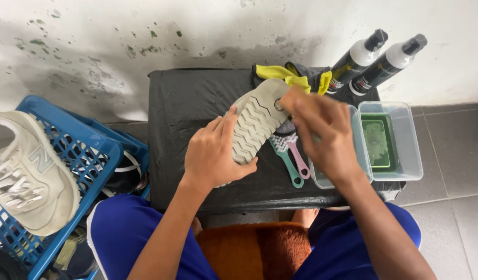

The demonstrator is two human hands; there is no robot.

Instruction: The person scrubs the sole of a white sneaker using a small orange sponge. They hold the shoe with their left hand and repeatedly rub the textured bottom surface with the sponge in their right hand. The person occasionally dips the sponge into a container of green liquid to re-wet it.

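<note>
My left hand grips a shoe turned sole up, its pale grey tread facing me, over a low stand covered in black plastic. My right hand hovers blurred over the shoe's heel end, fingers bent; what it holds, if anything, I cannot make out. Two small brushes, a teal one and a pink one, lie on the stand just under the shoe.
A clear plastic tub with greenish water sits at the stand's right end. Two spray bottles lean against the wall beside a yellow and grey cloth. Left, a blue crate holds another pale sneaker.
</note>
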